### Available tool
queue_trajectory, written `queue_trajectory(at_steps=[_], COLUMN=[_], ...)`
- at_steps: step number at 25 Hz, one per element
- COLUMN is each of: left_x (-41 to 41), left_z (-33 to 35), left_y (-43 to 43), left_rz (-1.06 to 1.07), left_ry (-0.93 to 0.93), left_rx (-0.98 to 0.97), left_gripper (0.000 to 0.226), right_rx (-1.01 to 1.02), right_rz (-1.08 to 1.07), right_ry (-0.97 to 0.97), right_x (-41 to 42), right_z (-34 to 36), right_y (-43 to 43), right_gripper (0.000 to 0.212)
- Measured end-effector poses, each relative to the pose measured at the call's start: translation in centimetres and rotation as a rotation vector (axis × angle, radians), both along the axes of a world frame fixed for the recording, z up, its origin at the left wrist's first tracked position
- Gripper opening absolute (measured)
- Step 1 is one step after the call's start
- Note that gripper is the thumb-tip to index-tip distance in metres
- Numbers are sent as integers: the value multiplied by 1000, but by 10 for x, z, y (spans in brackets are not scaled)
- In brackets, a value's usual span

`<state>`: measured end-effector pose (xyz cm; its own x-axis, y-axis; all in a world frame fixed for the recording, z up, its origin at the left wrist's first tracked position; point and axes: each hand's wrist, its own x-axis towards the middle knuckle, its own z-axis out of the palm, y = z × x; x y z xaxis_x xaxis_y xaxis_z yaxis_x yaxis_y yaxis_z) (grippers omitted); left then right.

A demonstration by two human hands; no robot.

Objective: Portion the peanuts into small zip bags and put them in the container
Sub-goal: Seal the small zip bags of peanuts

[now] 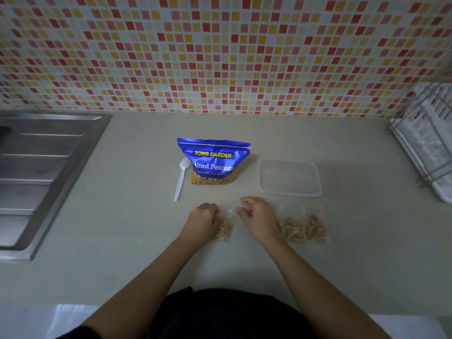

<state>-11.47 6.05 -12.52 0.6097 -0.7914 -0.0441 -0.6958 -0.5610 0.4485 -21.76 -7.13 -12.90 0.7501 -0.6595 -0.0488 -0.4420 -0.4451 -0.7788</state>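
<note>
A blue bag of salted peanuts [213, 160] stands upright at the middle of the counter. A white plastic spoon [181, 178] lies just left of it. To its right sits a clear plastic container [289, 178], nothing in it. My left hand [203, 220] and my right hand [259, 216] pinch the top corners of a small zip bag [225, 230] that holds peanuts and lies flat on the counter. Two more small filled zip bags [303, 227] lie side by side just right of my right hand.
A steel sink with its draining board [46, 172] fills the left side. A white dish rack [428, 140] stands at the far right. Another clear flat bag [364, 214] lies right of the filled ones. A tiled wall [220, 52] backs the counter.
</note>
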Motion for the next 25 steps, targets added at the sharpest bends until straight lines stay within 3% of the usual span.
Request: queue_trajectory(at_steps=[3,5,7,9,12,16,20,23,25], left_x=[-4,-14,-28,-39,-54,-63,-62,-55,-50], left_z=[-2,1,3,2,-4,-12,-11,-6,-5], left_y=[-2,-11,-28,-50,-79,-96,-88,-74,-66], left_rz=[-41,-72,-70,-30,10,50,105,204,204], left_ry=[-167,-179,-91,68,217,267,357,632,776], left_rx=[102,17,-79,-126,-58,-38,-209,-350,-378], left_gripper=[14,9,27,23,22,37,11,16,18], right_rx=[-148,-269,-363,-392,-315,-283,-139,172,236], right_rz=[-31,-81,-138,-174,-143,-97,-139,-217,-242], right_ry=[-6,35,111,227,359,319,108,-102,-144], right_x=[-28,-50,-63,-67,-68,-66,-65,-63,-62], right_z=[3,4,2,-5,-9,-8,-7,-9,-10], right_y=[-14,-27,-40,-50,-53,-56,-53,-42,-38], right_gripper=[19,19,26,28,31,29,15,9,10])
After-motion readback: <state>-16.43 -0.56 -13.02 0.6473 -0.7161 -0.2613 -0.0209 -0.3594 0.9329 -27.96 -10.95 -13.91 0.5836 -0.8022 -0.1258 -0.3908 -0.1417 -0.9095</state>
